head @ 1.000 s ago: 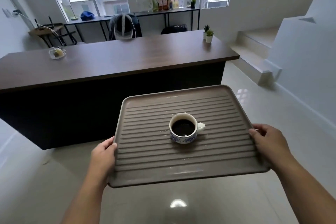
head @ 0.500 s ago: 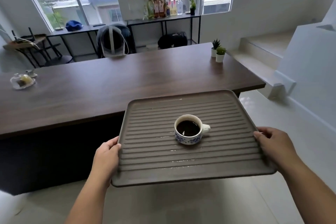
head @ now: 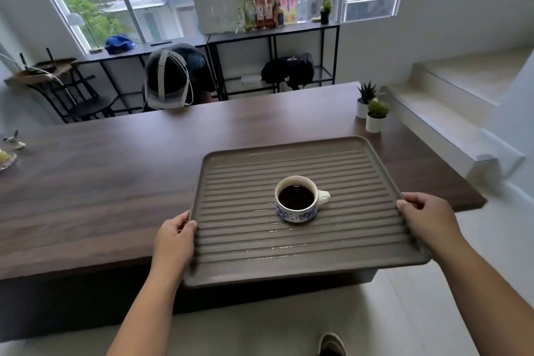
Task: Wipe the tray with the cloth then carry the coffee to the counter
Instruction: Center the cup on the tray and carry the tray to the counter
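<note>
Your left hand (head: pixel 174 235) grips the left edge of the tray (head: pixel 245 243), thumb over the rim and fingers curled beneath it. Your right hand (head: pixel 426 218) grips the right edge the same way, thumb on top near the rim, the other fingers hidden under the tray. Both arms reach forward from the bottom of the view.

The tray is a ribbed, grey-brown rectangle held roughly level, its near edge over the floor and its far part over the counter (head: pixel 115 182). Whether it touches the counter you cannot tell. A few wet streaks glint along the ribs.

The cup (head: pixel 297 201) stands upright just right of the tray's middle, white with a blue pattern round its base, handle pointing right, filled with black coffee.

The counter is a long dark wooden top. At its far right corner stand two small plants (head: pixel 372 108) in white pots, side by side. At its left edge sits a glass dish (head: pixel 5 159).

Beyond the counter a chair (head: pixel 173 78) faces it, and a black shelf (head: pixel 271 35) under the windows carries a row of bottles (head: pixel 268 11). White steps (head: pixel 462 89) rise on the right. The toe of your shoe (head: pixel 332 344) shows on the pale floor.
</note>
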Demonstrator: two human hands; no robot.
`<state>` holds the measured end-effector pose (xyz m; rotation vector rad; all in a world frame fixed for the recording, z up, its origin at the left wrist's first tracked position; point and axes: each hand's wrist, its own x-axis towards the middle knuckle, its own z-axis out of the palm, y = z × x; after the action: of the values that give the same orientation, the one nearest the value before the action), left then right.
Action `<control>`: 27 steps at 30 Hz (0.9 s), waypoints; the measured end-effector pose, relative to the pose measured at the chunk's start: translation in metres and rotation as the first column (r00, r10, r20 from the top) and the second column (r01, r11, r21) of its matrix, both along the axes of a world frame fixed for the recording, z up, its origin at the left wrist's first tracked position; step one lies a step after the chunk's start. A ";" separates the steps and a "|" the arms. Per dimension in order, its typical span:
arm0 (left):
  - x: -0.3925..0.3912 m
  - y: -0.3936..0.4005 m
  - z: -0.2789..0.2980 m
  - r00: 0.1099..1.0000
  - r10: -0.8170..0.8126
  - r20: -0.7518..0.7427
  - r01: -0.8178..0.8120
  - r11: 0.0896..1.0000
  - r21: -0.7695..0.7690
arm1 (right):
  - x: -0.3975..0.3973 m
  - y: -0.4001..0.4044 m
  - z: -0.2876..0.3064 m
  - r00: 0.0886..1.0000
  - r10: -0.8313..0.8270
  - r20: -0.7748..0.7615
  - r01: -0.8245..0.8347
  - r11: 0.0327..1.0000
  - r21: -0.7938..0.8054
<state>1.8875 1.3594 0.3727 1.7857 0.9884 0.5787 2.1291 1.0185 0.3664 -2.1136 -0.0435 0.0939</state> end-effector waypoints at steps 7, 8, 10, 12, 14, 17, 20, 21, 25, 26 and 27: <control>0.084 0.021 -0.019 0.978 0.102 -0.181 -0.067 0.979 0.194 | 0.101 0.025 0.002 0.997 0.071 -0.004 -0.072 0.995 -0.073; 0.093 0.023 -0.021 0.975 0.116 -0.192 -0.074 0.975 0.211 | 0.110 0.027 0.002 0.997 0.075 -0.004 -0.075 0.994 -0.077; 0.109 0.025 -0.022 0.969 0.134 -0.207 -0.082 0.967 0.241 | 0.126 0.034 0.002 0.996 0.087 -0.011 -0.088 0.993 -0.078; 0.122 0.029 -0.024 0.964 0.140 -0.226 -0.083 0.966 0.245 | 0.139 0.041 0.000 0.995 0.091 -0.028 -0.093 0.993 -0.079; 0.134 0.036 -0.026 0.956 0.150 -0.254 -0.081 0.962 0.261 | 0.149 0.048 -0.002 0.995 0.085 -0.044 -0.088 0.993 -0.082; 0.149 0.047 -0.029 0.938 0.165 -0.304 -0.074 0.954 0.289 | 0.161 0.057 -0.004 0.995 0.087 -0.045 -0.091 0.991 -0.094; 0.160 0.054 -0.031 0.928 0.168 -0.332 -0.058 0.947 0.316 | 0.171 0.066 -0.003 0.994 0.105 -0.040 -0.109 0.990 -0.085; 0.163 0.056 -0.030 0.928 0.169 -0.333 -0.057 0.946 0.320 | 0.174 0.068 -0.002 0.993 0.109 -0.037 -0.112 0.990 -0.082; 0.173 0.060 -0.031 0.925 0.171 -0.339 -0.053 0.942 0.331 | 0.186 0.075 -0.004 0.991 0.129 -0.039 -0.132 0.986 -0.102; 0.174 0.061 -0.032 0.924 0.174 -0.340 -0.055 0.941 0.333 | 0.189 0.077 -0.004 0.990 0.133 -0.039 -0.137 0.984 -0.111; 0.175 0.062 -0.032 0.923 0.179 -0.341 -0.059 0.941 0.334 | 0.191 0.079 -0.005 0.990 0.134 -0.038 -0.138 0.983 -0.118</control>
<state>2.0624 1.4219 0.3404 2.1858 1.3288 0.5101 2.3201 1.0975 0.3613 -2.2275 -0.1679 0.2148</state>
